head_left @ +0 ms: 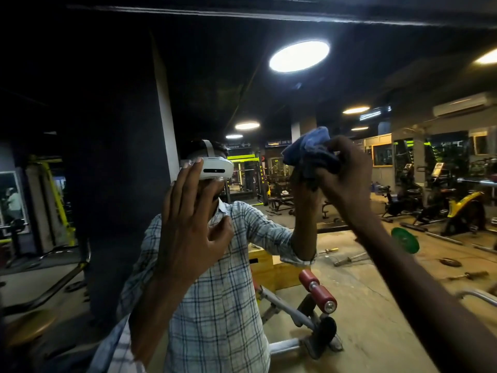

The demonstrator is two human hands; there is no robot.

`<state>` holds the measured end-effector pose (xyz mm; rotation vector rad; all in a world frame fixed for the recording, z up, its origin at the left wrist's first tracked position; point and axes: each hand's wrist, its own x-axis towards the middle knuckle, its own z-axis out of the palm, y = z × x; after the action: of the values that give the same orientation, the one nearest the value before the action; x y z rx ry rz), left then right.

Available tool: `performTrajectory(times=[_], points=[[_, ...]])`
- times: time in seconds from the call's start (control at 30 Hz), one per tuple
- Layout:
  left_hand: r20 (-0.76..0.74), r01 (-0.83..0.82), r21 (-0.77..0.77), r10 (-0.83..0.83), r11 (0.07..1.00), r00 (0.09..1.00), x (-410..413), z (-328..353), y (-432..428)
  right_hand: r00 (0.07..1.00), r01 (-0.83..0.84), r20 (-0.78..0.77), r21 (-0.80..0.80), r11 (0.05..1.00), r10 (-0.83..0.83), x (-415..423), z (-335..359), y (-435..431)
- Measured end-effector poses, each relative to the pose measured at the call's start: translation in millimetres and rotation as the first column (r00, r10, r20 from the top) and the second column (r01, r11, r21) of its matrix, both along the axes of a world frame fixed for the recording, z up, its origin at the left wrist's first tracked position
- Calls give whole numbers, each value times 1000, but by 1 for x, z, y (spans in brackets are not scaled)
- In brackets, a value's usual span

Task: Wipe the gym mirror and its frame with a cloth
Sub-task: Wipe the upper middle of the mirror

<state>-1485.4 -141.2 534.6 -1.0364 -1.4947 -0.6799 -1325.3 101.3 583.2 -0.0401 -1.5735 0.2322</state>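
— Where is the cloth (pixel 306 148) sitting?
— Right of centre, against the mirror (pixel 363 305) — the right grip (pixel 347 170) is clamping it.
— And the left grip (pixel 188 224)?
— It is holding nothing, fingers apart, centre-left.

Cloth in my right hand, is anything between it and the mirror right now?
Nothing visible does. The right hand grips the bunched cloth right up against the mirror, where it meets its own reflection. The left hand is raised open off to the left, apart from the cloth.
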Motion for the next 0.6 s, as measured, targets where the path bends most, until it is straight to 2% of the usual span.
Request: performTrajectory(times=[0.03, 0.1, 0.17, 0.2, 0.23, 0.27, 0.33, 0.37, 0.4, 0.43, 0.5, 0.53, 0.57, 0.6], points=[[2, -1, 5, 1, 1000, 1000, 1, 0, 3, 999, -52, -3, 30, 998, 52, -3, -15, -7], [6, 10, 13, -10, 1000, 1000, 2, 0, 7, 958, -185, 252, 190, 964, 134, -7, -50, -28], [10, 25, 13, -26, 1000, 1000, 4, -1, 10, 861, -227, 508, 319, 920, 36, 1, -73, -34], [12, 29, 6, -29, 1000, 1000, 5, -1, 12, 844, -221, 536, 336, 915, 7, 7, -74, -27], [11, 30, -3, -30, 1000, 999, 5, -3, 15, 868, -200, 496, 294, 935, 30, 12, -70, -18], [8, 32, -11, -32, 999, 999, 6, -4, 18, 916, -163, 394, 191, 968, 76, 16, -68, -7], [10, 37, -21, -37, 999, 999, 9, -7, 24, 990, -82, 108, -52, 995, 87, 18, -67, 10], [16, 40, -21, -39, 999, 999, 10, -8, 27, 997, -66, 19, -129, 989, 69, 15, -72, 9], [24, 42, -20, -42, 999, 999, 12, -9, 30, 996, -83, 10, -119, 989, 84, 11, -81, 3], [33, 48, -23, -47, 999, 998, 14, -10, 33, 988, -120, 96, -42, 992, 124, 8, -93, -8], [39, 68, -44, -67, 997, 997, 18, -11, 39, 907, -192, 400, 115, 975, 131, 11, -112, -21], [33, 77, -56, -75, 995, 997, 20, -11, 42, 869, -195, 485, 159, 968, 95, 16, -115, -17], [24, 81, -65, -79, 995, 997, 21, -12, 44, 881, -157, 469, 176, 972, 57, 21, -111, -7], [14, 80, -69, -79, 994, 997, 22, -12, 46, 927, -102, 371, 114, 988, 53, 25, -105, 5]])
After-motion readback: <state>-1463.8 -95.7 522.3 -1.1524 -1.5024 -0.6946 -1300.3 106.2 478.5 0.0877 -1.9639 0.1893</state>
